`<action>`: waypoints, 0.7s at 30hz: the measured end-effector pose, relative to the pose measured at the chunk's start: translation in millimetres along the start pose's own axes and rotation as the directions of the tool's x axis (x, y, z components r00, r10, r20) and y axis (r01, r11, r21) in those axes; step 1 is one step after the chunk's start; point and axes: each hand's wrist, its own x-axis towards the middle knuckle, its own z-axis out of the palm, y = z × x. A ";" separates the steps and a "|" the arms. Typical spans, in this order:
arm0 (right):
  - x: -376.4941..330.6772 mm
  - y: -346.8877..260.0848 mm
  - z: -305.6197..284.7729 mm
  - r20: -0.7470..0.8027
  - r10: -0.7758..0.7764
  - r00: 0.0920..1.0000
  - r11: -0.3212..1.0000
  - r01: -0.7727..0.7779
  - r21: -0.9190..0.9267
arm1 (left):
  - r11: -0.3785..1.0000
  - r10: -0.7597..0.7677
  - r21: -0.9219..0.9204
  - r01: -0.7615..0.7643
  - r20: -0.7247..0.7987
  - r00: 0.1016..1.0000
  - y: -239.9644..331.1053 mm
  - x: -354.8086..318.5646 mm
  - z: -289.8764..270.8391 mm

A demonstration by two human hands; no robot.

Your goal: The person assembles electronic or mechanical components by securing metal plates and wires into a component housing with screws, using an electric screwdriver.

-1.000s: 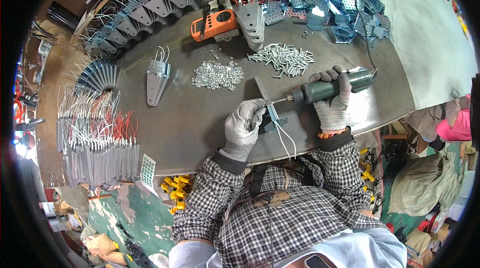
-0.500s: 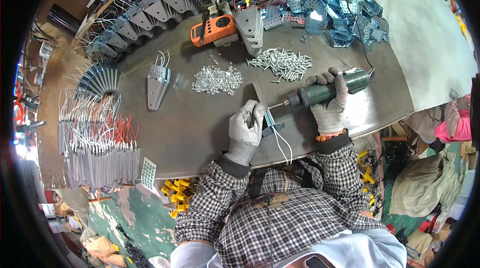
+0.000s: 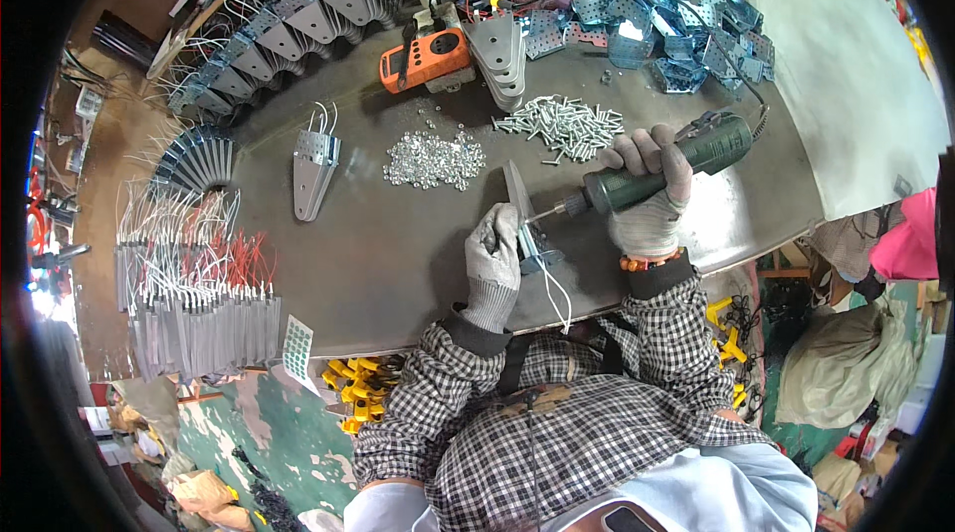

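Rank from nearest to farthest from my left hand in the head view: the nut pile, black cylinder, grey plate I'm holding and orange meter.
From your left hand:
1. Grey plate: in the hand.
2. Nut pile: ahead, slightly left.
3. Orange meter: beyond the nuts.
4. Black cylinder: far upper left.

Left hand (image 3: 492, 259): gloved, holding a grey plate (image 3: 515, 189) with white wires (image 3: 561, 295)
Right hand (image 3: 645, 196): gloved, gripping a green power driver (image 3: 718, 146) aimed at the plate
Tabletop (image 3: 388, 254): screws (image 3: 569, 127) heaped near nuts (image 3: 434, 160)

Left hand (image 3: 492, 259): above the desk (image 3: 378, 273), fingers pinched together
Right hand (image 3: 642, 224): above the desk, fingers curled inward
Forearms (image 3: 668, 318): both at the desk's near edge
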 end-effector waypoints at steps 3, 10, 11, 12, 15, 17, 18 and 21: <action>3.1 0.4 -0.8 -0.009 0.007 1.000 1.000 -0.007 0.007 | 0.994 -0.006 -0.108 0.005 -0.011 1.000 -6.0 3.3 -1.2; 1.0 -1.4 26.5 0.015 0.041 0.999 0.976 -0.037 -0.216 | 0.860 -0.003 0.509 -0.031 0.065 0.998 -1.2 15.4 -16.2; -0.7 -2.2 36.5 -0.020 0.041 0.999 0.955 -0.045 -0.292 | 0.668 0.175 0.710 -0.224 0.143 0.974 6.4 11.5 -21.3; 1.9 -9.9 38.8 -0.019 0.022 1.000 0.954 -0.027 -0.299 | 0.397 0.316 0.833 -0.386 0.271 0.909 36.9 11.8 -10.5; 8.6 -40.8 46.7 -0.056 0.115 0.992 0.851 -0.128 -0.510 | 0.220 0.300 0.650 -0.728 0.665 0.684 42.8 18.8 -45.1; 16.5 -77.2 46.4 -0.033 0.137 0.990 0.742 -0.124 -0.659 | 0.067 0.171 0.585 -0.808 0.791 0.587 50.6 18.2 -58.7; 21.0 -92.9 46.2 0.001 0.128 0.992 0.686 -0.088 -0.722 | 0.072 0.063 0.580 -0.811 0.809 0.584 50.9 22.4 -58.3; 31.6 -122.3 40.8 -0.158 0.090 0.983 0.321 -0.179 -0.930 | 0.044 -0.023 0.533 -0.845 0.846 0.533 77.0 31.7 -21.7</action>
